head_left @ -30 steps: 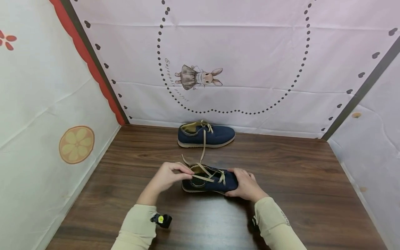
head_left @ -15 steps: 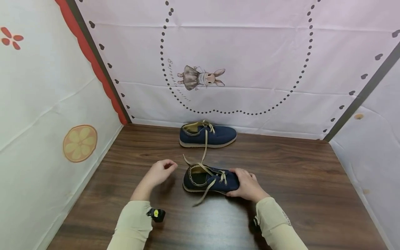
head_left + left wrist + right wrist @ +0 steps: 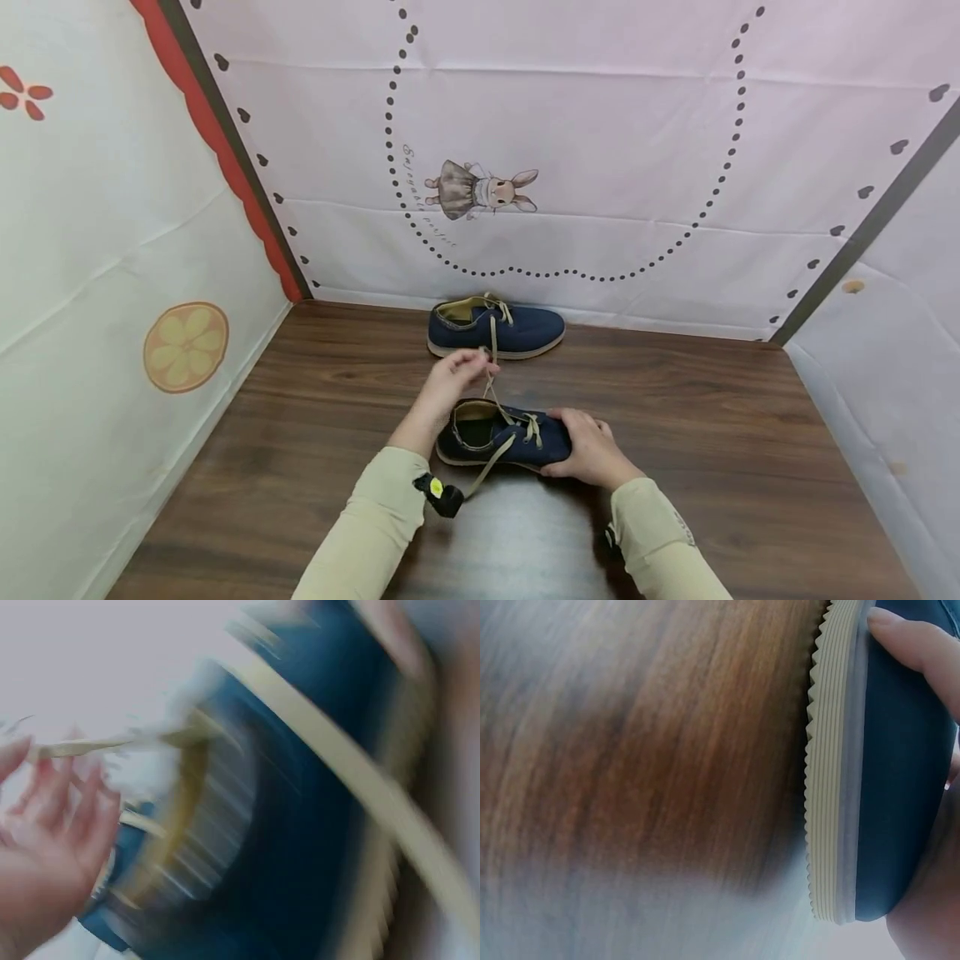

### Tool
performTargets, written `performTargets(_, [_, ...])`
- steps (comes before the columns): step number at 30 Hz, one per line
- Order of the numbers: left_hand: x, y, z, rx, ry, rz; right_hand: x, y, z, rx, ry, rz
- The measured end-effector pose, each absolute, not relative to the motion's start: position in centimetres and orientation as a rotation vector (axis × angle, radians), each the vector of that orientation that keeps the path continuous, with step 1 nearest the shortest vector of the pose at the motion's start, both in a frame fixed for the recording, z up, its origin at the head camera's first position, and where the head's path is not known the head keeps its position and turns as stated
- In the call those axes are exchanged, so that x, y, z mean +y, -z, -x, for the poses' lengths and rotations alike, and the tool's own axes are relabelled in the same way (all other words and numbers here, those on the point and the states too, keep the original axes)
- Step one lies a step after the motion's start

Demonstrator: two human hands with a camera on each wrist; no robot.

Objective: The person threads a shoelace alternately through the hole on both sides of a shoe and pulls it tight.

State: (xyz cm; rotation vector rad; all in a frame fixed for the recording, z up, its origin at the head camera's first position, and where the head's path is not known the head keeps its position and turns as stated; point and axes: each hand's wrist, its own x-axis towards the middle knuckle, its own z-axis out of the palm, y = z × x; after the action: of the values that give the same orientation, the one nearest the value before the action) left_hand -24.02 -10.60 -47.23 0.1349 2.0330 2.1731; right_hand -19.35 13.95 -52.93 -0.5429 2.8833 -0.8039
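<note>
A dark blue canvas shoe (image 3: 536, 454) with a pale sole lies on the wooden table, toe pointing right. My right hand (image 3: 592, 448) grips its toe; the right wrist view shows the thumb (image 3: 922, 649) pressed on the blue side just above the ridged sole (image 3: 829, 772). Above the shoe's far side, my left hand (image 3: 448, 385) pinches the far beige shoelace (image 3: 90, 746), which runs taut from the eyelets to the fingers. The near shoelace (image 3: 490, 468) hangs loose over the near side, its end behind the left wrist camera. The left wrist view is blurred.
A matching blue shoe (image 3: 528, 329) stands behind, against the back wall cloth (image 3: 637, 167), one lace trailing toward me. Printed cloth walls (image 3: 97, 250) close off the left and right sides. The wooden tabletop (image 3: 697, 433) extends to both sides of the shoes.
My left hand let go of the near shoelace, which dropped over the near side. It then moved up and right and pinched the far shoelace, lifting it. My right hand stayed on the toe.
</note>
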Motion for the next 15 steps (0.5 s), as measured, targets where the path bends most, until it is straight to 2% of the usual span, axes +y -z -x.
performTargets(3, [-11.1, 44.5, 23.7, 1.645, -2.512, -0.196, 14.0, 52.8, 19.3, 2.883, 0.801, 0.534])
performTargets(7, [-12.3, 41.5, 23.1, 1.609, -2.616, -0.358, 14.0, 52.7, 19.4, 2.883, 0.785, 0.536])
performTargets(12, [-13.1, 40.6, 22.6, 1.841, -2.509, -0.425, 13.9, 52.9, 19.4, 2.883, 0.780, 0.531])
performTargets(15, [-12.9, 41.6, 22.4, 2.153, -2.170, -0.430, 13.9, 53.0, 19.5, 2.884, 0.782, 0.531])
